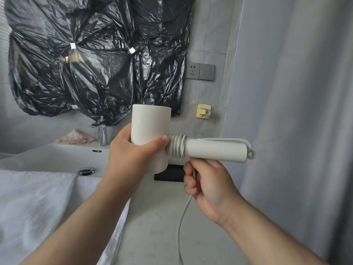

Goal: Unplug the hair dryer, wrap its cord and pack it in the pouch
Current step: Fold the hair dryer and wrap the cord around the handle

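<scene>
Forearms come in low from the near edge of view, both bare. Right hand (208, 185) is clenched around the cord (181, 222), which trails slack from the fist down toward the floor and out of sight. Left hand (133, 150) is wrapped round the barrel of the hair dryer (150, 131), thumb across the front. Dryer is held in the air above the right end of the counter, barrel upright, handle lying level and pointing right.

Several turns of cord already sit tight where handle meets barrel; most of the handle is bare.

Risks, as I judge them: the turns are bunched at the joint, so further loops could pile up and slide off. Pulling hard could kink the cord at its root by the hanging loop on the handle end. The loose tail is long; the plug end, unseen, could snag or swing into the counter.

White towel (38, 203) hangs over the counter's near left edge. Sink (57, 159) behind it, drain and tap (102, 135) at the back edge. A dark flat thing (169, 174) lies on the counter just under the dryer, possibly the pouch; I cannot tell.

Farther off: wall socket (193, 70), empty, so unplugging looks done. Yellow hook (204, 111) below it. Black plastic sheet (95, 54) covers the wall. Pale curtain (296, 111) closes the right side, near the handle's swing.
</scene>
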